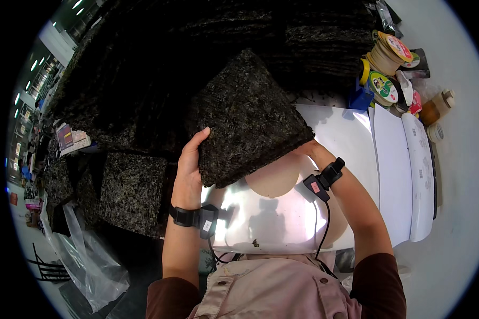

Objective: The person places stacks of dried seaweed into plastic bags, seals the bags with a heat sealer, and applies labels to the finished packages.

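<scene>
A thick square stack of dark dried seaweed sheets (251,115) is held up at a tilt before me. My left hand (191,159) grips its left edge, with the thumb on the upper face and the other fingers hidden. At the lower right corner, my right hand (305,147) supports it, its fingers out of sight beneath the stack. The stack hangs above a glossy, light plastic sheet (275,227) on the table, where a small seaweed scrap (256,243) lies near the front edge. Both wrists wear black straps with small wired devices.
High piles of seaweed (143,71) fill the far and left sides; a smaller stack (131,191) stands at left. Tape rolls (384,87), a blue dispenser (360,95) and a bottle (437,107) stand at right, near white paper (391,167). A clear plastic bag (92,263) hangs at lower left.
</scene>
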Demonstrator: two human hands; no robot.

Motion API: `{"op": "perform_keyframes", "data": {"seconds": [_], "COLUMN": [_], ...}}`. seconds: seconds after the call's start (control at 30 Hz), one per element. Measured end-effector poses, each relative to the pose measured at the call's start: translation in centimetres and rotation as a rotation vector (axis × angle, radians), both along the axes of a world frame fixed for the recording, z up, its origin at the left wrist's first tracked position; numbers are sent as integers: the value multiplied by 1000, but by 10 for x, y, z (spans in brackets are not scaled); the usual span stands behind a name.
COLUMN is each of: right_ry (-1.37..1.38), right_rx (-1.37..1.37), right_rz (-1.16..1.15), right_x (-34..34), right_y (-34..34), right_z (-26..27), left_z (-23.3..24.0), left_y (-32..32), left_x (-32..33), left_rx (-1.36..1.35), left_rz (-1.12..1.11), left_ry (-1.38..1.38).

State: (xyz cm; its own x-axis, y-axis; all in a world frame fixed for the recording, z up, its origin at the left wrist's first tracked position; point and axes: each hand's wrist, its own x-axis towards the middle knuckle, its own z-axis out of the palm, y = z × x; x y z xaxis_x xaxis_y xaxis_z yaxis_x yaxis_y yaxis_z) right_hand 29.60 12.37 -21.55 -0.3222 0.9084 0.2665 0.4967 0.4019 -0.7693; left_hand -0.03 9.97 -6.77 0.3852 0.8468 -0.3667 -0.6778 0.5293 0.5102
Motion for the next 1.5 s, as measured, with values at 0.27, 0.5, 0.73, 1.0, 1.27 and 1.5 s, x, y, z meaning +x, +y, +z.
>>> {"op": "perform_keyframes", "data": {"seconds": [0.27,0.5,0.73,1.0,1.27,1.5], "right_ry": [774,660,802,653,-563,-482], "right_rx": [-861,-676,-637,-563,268,223], "right_rz": [-345,-379,-452,-507,-821,-879], "right_x": [20,-13,-18,-20,130,147], "right_y": [-81,-161,-161,-163,-76,-55], "right_z": [114,118,96,88,55,33], "left_z": [-21,-26,-43,-17,-23,-24], "left_y": [-26,-45,-40,-75,-86,-84], "left_x": [-5,9,13,31,41,38], "left_rx": [119,252,463,1596,1637,1666], "left_rz": [-117,-274,-262,-102,-43,-53], "left_ry": [403,615,844,1622,1750,1763]}}
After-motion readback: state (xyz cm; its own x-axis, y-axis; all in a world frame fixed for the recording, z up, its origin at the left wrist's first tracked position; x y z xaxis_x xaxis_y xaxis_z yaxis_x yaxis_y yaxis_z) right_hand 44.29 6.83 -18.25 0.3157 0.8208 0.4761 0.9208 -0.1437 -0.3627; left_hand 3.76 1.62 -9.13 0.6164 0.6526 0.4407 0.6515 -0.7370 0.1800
